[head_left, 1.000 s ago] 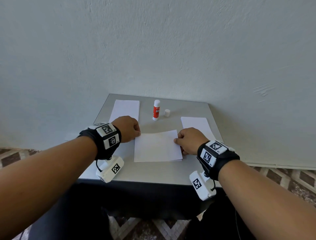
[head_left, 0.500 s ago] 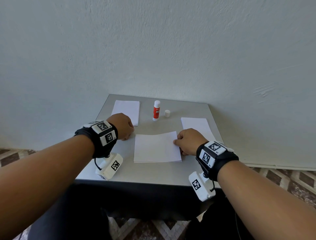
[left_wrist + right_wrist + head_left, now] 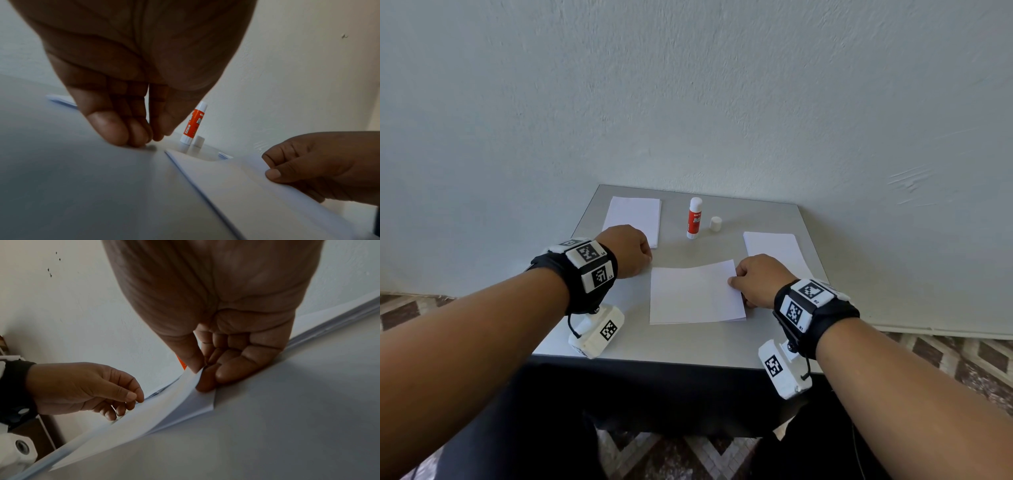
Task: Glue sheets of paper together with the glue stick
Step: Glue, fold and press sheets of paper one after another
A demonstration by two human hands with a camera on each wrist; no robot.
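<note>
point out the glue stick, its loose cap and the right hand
glue stick (image 3: 694,219): head view, on its red label
cap (image 3: 716,224): head view, on its side wall
right hand (image 3: 758,279): head view, on its back

Head view high, facing down; wrist views low, close; all share table (image 3: 688,346).

Soft even daylight; dim, blurred wrist views, edges warped.

Red-and-white glue stick (image 3: 694,218), white sheets (image 3: 695,297), grey table (image 3: 688,342)
</note>
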